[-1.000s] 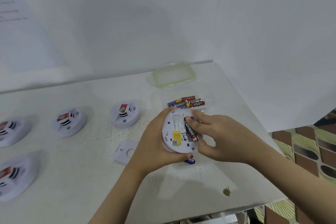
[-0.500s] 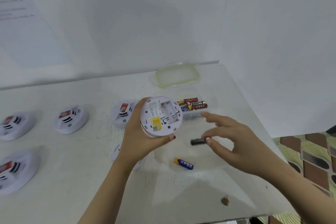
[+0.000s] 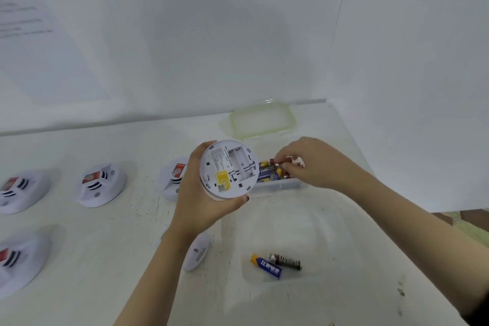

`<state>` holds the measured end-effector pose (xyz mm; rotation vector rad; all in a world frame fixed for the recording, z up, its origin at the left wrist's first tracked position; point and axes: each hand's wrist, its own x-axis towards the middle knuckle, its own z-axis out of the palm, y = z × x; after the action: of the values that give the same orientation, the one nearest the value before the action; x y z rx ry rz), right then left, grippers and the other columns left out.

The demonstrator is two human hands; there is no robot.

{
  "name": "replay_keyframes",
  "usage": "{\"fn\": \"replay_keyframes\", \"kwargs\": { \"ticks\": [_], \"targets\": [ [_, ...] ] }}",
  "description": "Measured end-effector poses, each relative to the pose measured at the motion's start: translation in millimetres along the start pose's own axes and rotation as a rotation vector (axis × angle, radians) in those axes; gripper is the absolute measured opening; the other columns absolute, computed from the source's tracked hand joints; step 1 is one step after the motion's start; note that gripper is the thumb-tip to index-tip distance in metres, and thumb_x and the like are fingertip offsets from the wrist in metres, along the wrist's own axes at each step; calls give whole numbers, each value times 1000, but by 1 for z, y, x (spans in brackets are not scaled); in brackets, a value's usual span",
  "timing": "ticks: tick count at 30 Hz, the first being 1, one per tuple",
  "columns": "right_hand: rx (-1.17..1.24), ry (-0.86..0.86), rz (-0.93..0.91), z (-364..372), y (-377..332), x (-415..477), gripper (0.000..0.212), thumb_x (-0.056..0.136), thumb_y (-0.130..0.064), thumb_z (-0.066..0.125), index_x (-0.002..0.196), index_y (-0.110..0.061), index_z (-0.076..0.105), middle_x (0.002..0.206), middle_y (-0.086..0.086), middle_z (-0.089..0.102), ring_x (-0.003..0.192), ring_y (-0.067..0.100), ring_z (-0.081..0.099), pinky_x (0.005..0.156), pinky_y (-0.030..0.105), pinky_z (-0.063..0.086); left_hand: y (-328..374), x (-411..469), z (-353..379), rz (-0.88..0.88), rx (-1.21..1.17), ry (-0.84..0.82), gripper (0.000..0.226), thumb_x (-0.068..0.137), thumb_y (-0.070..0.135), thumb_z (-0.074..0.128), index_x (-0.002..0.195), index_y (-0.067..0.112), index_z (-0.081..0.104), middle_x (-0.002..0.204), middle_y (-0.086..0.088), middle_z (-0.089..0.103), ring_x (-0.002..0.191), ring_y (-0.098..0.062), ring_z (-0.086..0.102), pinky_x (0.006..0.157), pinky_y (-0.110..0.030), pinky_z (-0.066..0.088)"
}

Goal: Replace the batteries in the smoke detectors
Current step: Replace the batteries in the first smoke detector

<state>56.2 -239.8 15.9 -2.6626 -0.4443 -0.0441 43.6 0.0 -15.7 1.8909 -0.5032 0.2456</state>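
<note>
Mid-task: smoke detector (image 3: pixel 229 169) gripped back-up in left hand (image 3: pixel 201 206) just left of battery box (image 3: pixel 277 185), bay emptied, two loose batteries (image 3: pixel 276 263) on desk (image 3: pixel 132 259) nearer than box, right hand (image 3: pixel 315 164) pinching fresh cell (image 3: pixel 272 162) inside box, other detectors (image 3: pixel 102 185) seemingly pending.

A scuffed white table (image 3: pixel 100 283) is sitting in a corner between a pale back wall (image 3: pixel 185 34) and side wall (image 3: pixel 412 66). Patterned floor (image 3: pixel 475 222) is showing beyond its right edge.

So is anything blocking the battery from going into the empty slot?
No, nothing visible. The right hand pinches a battery in the clear box, right beside the smoke detector in the left hand; its battery slot faces up, uncovered and empty.
</note>
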Motion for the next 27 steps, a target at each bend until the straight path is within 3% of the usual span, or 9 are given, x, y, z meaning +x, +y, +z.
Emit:
{"fn": "replay_keyframes", "kwargs": {
  "ticks": [6,10,13,16,19,21,23,24,27],
  "targets": [
    [-212,-261,-27,10,-4,38,29,81,-10,55,94,-28,73,83,-12,55,92,16,55,68,24,35,-2,4,-6,-35,-4,13,90,50,36,83,128,33,38,120,33,49,119,0,51,90,-12,46],
    [-286,-276,-108,9,-2,45,26,80,-15,59,94,-29,75,96,-7,61,92,18,55,68,24,36,-8,6,-8,-54,6,4,92,50,37,83,131,28,39,120,31,50,119,-2,51,90,-14,47],
    [-300,-324,-117,8,-1,46,20,80,-18,63,94,-29,73,93,-7,50,92,18,53,70,26,37,-9,9,-7,-57,10,2,91,51,37,83,130,30,38,120,32,49,119,-1,50,92,-15,47],
    [-78,-365,-22,2,5,43,13,80,-20,67,90,-26,69,85,-11,54,86,13,53,73,26,43,-9,12,-5,-46,23,-1,91,51,39,82,129,32,37,120,35,47,119,2,49,91,-13,46],
    [253,-287,24,-10,5,35,13,80,-13,69,84,-25,68,78,-8,64,70,3,55,63,13,41,-8,14,-3,-29,47,0,90,51,40,81,129,33,36,120,38,47,117,8,48,89,-6,42],
    [438,-149,4,-17,3,30,14,81,-13,70,83,-27,72,77,3,67,65,13,56,62,23,46,-7,14,-3,-20,77,7,91,51,44,80,130,31,37,121,34,48,116,11,47,90,-3,38],
    [609,-26,-29,-21,-1,24,16,85,-17,67,88,-31,74,83,13,68,77,39,58,76,44,50,-7,12,-2,-23,98,16,98,52,49,79,136,24,36,126,28,46,118,15,43,93,-1,35],
    [663,19,-49,-22,-4,22,15,86,-21,66,92,-33,74,85,17,68,80,44,57,81,50,50,-7,12,-1,-23,106,19,103,52,51,79,139,19,35,129,27,45,119,17,42,94,0,34],
    [819,129,-63,-27,-18,17,15,81,-17,72,93,-26,68,82,11,70,73,36,60,77,45,51,-4,11,0,-16,111,22,106,52,51,80,142,15,35,132,23,46,121,13,43,97,-3,35]
  ]
}}
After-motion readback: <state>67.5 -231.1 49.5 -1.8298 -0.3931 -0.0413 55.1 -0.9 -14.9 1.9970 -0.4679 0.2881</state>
